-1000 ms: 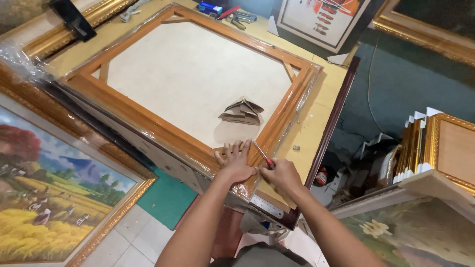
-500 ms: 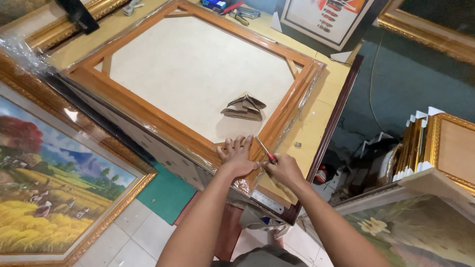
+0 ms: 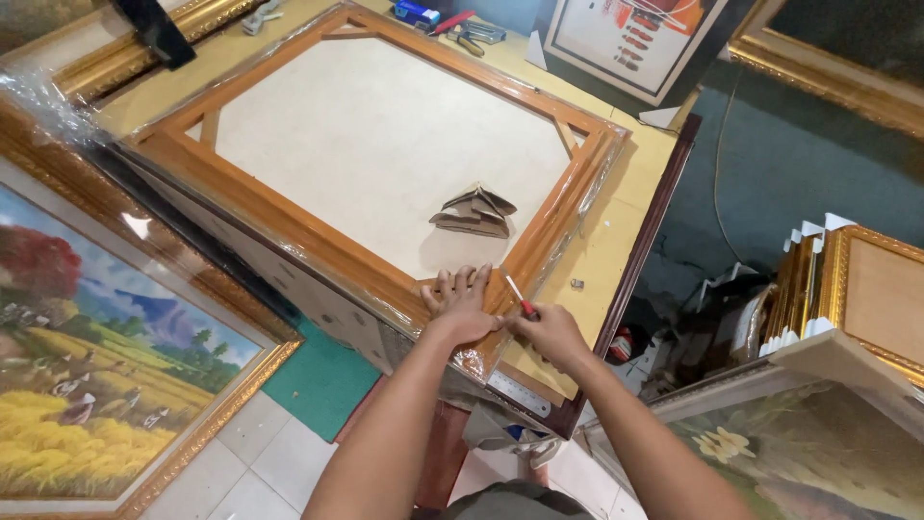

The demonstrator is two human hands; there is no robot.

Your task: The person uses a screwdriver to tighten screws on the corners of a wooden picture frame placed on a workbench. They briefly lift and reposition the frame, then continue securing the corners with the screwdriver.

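A large wooden picture frame [image 3: 289,226] lies face down on the table [image 3: 616,241], its edges wrapped in clear plastic film. My left hand [image 3: 460,303] presses flat on the frame's near corner, fingers spread. My right hand [image 3: 551,332] sits just to its right and grips a small red-handled cutter [image 3: 520,299], whose blade points up along the frame's right edge. A small stack of folded cardboard corner pieces [image 3: 472,214] rests on the frame's pale backing board.
A framed landscape painting [image 3: 106,356] leans at the left over tiled floor. Gold-framed pictures [image 3: 847,289] stand stacked at the right. Pliers and small tools [image 3: 462,27] lie at the table's far edge, with a poster [image 3: 626,43] behind them. A ruler [image 3: 515,393] sits by the table's near edge.
Both hands stay at the frame's near corner. The view has drifted slightly, and the cutter has shifted a little along the right edge.
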